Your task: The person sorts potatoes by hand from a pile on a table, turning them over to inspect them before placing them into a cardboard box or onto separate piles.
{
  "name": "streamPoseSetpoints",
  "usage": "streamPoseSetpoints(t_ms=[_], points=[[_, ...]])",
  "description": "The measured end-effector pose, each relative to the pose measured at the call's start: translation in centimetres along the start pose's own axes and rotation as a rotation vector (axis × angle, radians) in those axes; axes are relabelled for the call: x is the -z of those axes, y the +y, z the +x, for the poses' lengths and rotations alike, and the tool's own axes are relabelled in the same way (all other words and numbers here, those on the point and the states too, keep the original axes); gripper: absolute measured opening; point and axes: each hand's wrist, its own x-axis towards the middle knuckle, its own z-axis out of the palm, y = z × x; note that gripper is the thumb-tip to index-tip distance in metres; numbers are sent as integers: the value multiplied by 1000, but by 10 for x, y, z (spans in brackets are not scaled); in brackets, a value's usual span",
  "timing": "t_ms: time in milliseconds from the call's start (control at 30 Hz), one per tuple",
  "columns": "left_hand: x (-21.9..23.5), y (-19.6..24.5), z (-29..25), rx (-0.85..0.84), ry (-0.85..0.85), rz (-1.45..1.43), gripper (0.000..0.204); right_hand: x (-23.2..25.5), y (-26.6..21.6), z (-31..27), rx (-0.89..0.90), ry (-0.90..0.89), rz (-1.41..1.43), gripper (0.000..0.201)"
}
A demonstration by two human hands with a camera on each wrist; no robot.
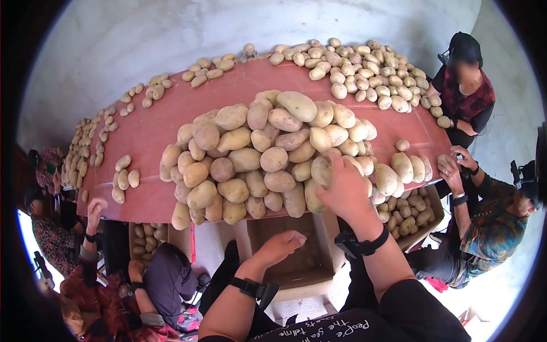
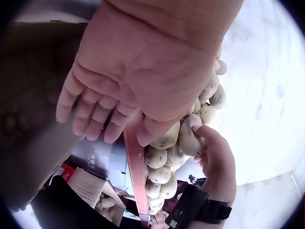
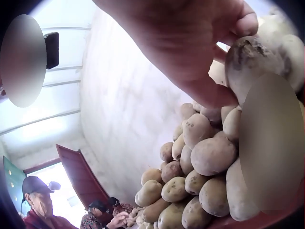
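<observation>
A large heap of potatoes (image 1: 245, 159) lies on the red table at its near edge. On the heap's right side my right hand (image 1: 348, 191) grips one potato (image 1: 322, 171) between thumb and fingers; in the right wrist view that potato (image 3: 250, 64) has a dark, rough patch at its top. My left hand (image 1: 279, 248) holds nothing and hovers above an open cardboard box (image 1: 330, 242) below the table edge. The left wrist view shows its palm (image 2: 143, 62) with relaxed fingers, and my right hand (image 2: 217, 157) pinching the potato (image 2: 190, 136) beyond.
More potatoes (image 1: 370, 71) lie along the far side of the red table (image 1: 171, 114). Boxes of potatoes (image 1: 407, 214) stand under the edge on both sides. People sit or stand at the left and right, one with a hand (image 1: 450, 174) at the table's right end.
</observation>
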Motion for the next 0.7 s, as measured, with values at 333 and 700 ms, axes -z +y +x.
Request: streamPoseSetpoints(t_ms=[333,700], points=[[-4,25,-6,-130,-144,-410,39,19,14,1,-25,-211,163,83],[-6,31,-4,-277,-232,-616,36,39,31,3,16,-421,295,84]])
